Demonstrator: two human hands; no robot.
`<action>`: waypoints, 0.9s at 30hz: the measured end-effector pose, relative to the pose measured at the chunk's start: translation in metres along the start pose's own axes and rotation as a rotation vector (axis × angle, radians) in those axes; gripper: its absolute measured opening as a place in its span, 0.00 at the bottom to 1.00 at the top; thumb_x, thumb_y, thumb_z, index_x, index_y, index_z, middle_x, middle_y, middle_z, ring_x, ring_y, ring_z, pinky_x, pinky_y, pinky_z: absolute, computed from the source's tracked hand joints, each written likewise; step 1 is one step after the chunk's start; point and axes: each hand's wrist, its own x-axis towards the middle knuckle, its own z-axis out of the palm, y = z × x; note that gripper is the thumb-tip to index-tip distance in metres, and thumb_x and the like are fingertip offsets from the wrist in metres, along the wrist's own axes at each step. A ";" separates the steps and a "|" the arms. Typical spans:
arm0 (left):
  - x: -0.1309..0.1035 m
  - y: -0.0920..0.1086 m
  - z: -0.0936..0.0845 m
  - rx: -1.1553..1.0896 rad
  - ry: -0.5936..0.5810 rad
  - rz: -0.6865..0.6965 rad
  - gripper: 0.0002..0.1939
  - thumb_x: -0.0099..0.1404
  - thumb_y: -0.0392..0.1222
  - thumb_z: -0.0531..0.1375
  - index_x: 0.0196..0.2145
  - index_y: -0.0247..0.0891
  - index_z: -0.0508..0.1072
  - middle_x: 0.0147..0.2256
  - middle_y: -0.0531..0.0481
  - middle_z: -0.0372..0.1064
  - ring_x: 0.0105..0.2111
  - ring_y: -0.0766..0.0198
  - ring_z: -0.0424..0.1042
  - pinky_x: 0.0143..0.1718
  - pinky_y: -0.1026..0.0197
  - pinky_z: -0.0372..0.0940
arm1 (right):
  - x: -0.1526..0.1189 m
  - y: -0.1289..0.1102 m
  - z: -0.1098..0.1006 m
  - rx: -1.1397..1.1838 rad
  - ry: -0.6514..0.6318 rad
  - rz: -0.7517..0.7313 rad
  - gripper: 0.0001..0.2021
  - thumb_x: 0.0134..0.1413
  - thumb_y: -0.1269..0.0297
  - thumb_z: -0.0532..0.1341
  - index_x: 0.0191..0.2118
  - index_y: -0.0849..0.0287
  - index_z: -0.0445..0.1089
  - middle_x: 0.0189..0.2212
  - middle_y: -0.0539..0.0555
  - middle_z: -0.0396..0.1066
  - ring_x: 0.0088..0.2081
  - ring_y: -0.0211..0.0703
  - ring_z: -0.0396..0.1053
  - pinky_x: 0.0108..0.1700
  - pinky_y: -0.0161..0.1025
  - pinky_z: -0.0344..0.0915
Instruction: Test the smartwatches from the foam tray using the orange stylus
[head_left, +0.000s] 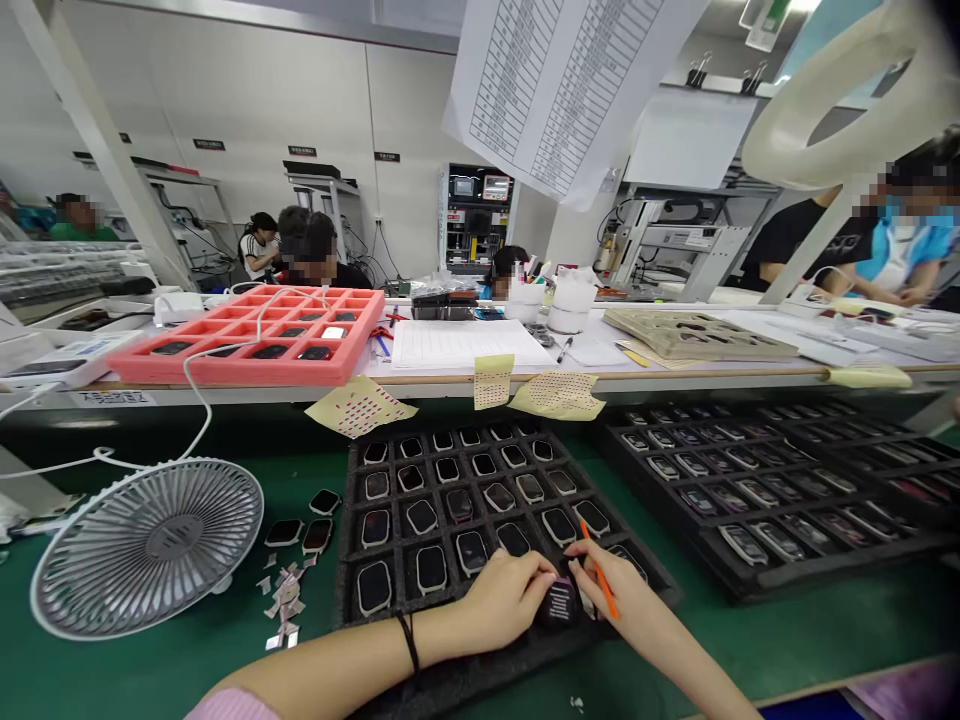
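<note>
Dark watch (559,603), screen lit with lines of text (too small to read from where I'm standing), is between the two hands over the near part of a black foam tray (349,545). Key relation: it lies just to the right of the left hand's (502,600) fingertips, on the body side of them, and left of the right hand (622,590). Left is the nearer hand, I'd judge. Long axis seems to point roughly away from the body, but fingers hide the edges, so not sure.

Left thumb and finger are together, pinched on the watch's far edge. Right fingers are closed with an orange stick (600,575) slanting across them; whether the fingertips also grip the watch, can't tell.

Around that: rows of watches in the tray's compartments, a second black tray (697,560) to the right, three loose watches (317,537) off the left side, paper scraps (285,595) near those, then a white fan (161,545). Shelf behind: pink foam tray (247,372), white form (469,343). Co-workers beyond.
</note>
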 end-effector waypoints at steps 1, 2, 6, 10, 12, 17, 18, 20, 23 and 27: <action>0.002 -0.001 -0.002 -0.064 0.014 -0.019 0.15 0.68 0.43 0.46 0.40 0.39 0.71 0.35 0.48 0.74 0.35 0.59 0.70 0.40 0.58 0.61 | -0.001 -0.002 -0.002 -0.002 -0.022 0.017 0.11 0.56 0.57 0.48 0.34 0.57 0.62 0.17 0.47 0.61 0.21 0.42 0.65 0.27 0.37 0.64; 0.004 -0.003 -0.005 -0.140 0.035 -0.037 0.15 0.67 0.44 0.47 0.39 0.39 0.72 0.34 0.48 0.74 0.35 0.59 0.71 0.39 0.59 0.62 | -0.002 -0.004 -0.004 -0.001 -0.038 0.034 0.11 0.56 0.58 0.47 0.34 0.57 0.61 0.17 0.47 0.62 0.21 0.42 0.66 0.28 0.37 0.64; 0.012 -0.009 -0.026 -0.514 0.114 -0.126 0.17 0.65 0.47 0.48 0.39 0.35 0.71 0.30 0.47 0.72 0.27 0.62 0.73 0.27 0.63 0.64 | -0.005 -0.007 -0.004 -0.021 -0.064 0.076 0.11 0.57 0.57 0.44 0.30 0.55 0.57 0.17 0.47 0.61 0.21 0.42 0.66 0.28 0.38 0.63; 0.008 -0.019 -0.057 -0.767 0.176 -0.238 0.21 0.61 0.55 0.51 0.41 0.35 0.68 0.24 0.50 0.70 0.18 0.65 0.71 0.17 0.67 0.61 | -0.004 -0.006 0.001 -0.004 -0.063 0.117 0.12 0.57 0.54 0.44 0.29 0.54 0.54 0.16 0.46 0.58 0.21 0.42 0.64 0.27 0.37 0.61; 0.002 -0.027 -0.071 -0.821 0.227 -0.279 0.24 0.59 0.58 0.53 0.41 0.35 0.68 0.24 0.50 0.69 0.17 0.65 0.71 0.16 0.68 0.61 | -0.004 -0.004 0.001 0.040 -0.065 0.148 0.12 0.56 0.53 0.44 0.29 0.54 0.55 0.15 0.44 0.53 0.19 0.41 0.60 0.24 0.37 0.59; -0.009 -0.057 -0.088 -0.887 0.394 -0.314 0.25 0.57 0.58 0.55 0.42 0.35 0.68 0.23 0.51 0.67 0.20 0.65 0.71 0.15 0.69 0.60 | -0.005 0.008 0.001 0.188 -0.020 0.197 0.15 0.55 0.50 0.47 0.28 0.55 0.61 0.15 0.43 0.49 0.16 0.37 0.53 0.19 0.34 0.53; -0.010 -0.063 -0.088 -0.903 0.414 -0.310 0.25 0.58 0.58 0.55 0.43 0.34 0.67 0.24 0.50 0.67 0.20 0.65 0.71 0.15 0.69 0.60 | -0.005 0.012 0.002 0.223 -0.004 0.184 0.16 0.54 0.49 0.48 0.28 0.55 0.63 0.15 0.44 0.51 0.16 0.36 0.54 0.19 0.33 0.53; -0.010 -0.072 -0.086 -0.936 0.421 -0.314 0.24 0.58 0.57 0.55 0.44 0.35 0.67 0.25 0.50 0.68 0.21 0.65 0.72 0.16 0.69 0.61 | -0.004 0.016 0.001 0.318 0.016 0.187 0.19 0.53 0.45 0.50 0.32 0.56 0.64 0.14 0.44 0.56 0.15 0.36 0.57 0.17 0.32 0.53; -0.009 -0.079 -0.084 -0.962 0.401 -0.313 0.24 0.58 0.57 0.54 0.44 0.35 0.67 0.28 0.49 0.68 0.22 0.65 0.72 0.17 0.69 0.61 | 0.002 0.009 -0.002 0.553 -0.041 0.262 0.23 0.51 0.42 0.50 0.37 0.58 0.64 0.11 0.43 0.57 0.11 0.36 0.59 0.13 0.30 0.51; -0.007 -0.084 -0.083 -0.937 0.410 -0.303 0.25 0.57 0.58 0.54 0.45 0.36 0.67 0.29 0.48 0.69 0.24 0.63 0.73 0.18 0.68 0.61 | 0.028 -0.028 -0.005 0.850 -0.108 0.197 0.20 0.51 0.47 0.56 0.41 0.60 0.64 0.15 0.45 0.64 0.13 0.36 0.64 0.12 0.29 0.55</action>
